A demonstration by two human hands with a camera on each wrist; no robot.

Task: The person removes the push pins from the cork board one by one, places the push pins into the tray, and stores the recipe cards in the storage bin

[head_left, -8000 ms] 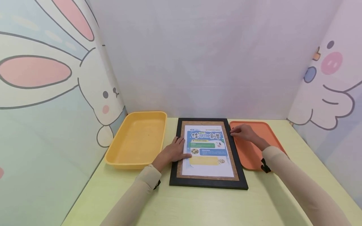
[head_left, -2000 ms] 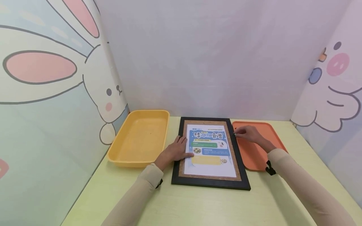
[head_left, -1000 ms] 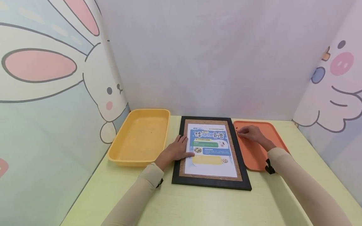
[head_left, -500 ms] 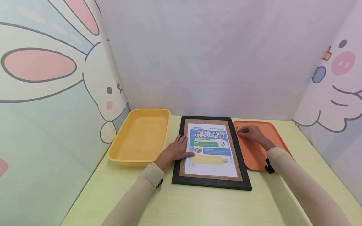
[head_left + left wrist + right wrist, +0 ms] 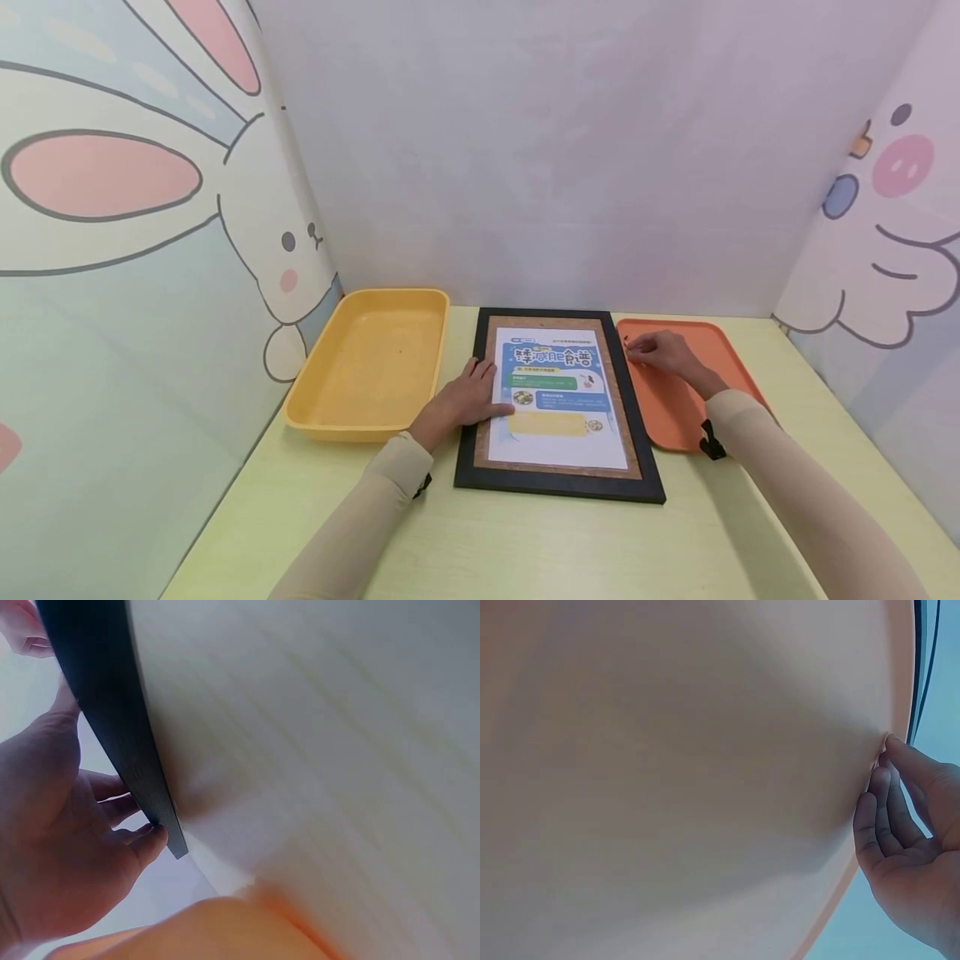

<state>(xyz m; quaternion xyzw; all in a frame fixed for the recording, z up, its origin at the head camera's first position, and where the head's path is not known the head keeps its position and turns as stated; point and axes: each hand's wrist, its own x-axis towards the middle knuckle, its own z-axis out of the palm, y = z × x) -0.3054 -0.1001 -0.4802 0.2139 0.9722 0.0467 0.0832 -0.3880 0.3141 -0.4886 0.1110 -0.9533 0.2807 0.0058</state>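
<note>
A black-framed cork board lies on the table with a printed paper sheet on it. My left hand rests on the board's left side, fingers spread over the frame and thumb reaching onto the sheet. In the left wrist view its fingers lie along the black frame. My right hand is over the left edge of a shallow orange tray, close beside the board. Its thumb and forefinger pinch a tiny pale thing at the tray's rim; I cannot tell its kind.
A deeper yellow tray stands left of the board, near my left forearm. A small dark speck shows in the orange tray by my right fingertips. A plain wall backs the table, and printed cartoon panels stand at both sides.
My right hand has moved from the frame's right edge slightly rightward onto the orange tray's left part. My left hand has stayed on the board. The head view has shifted a little.
</note>
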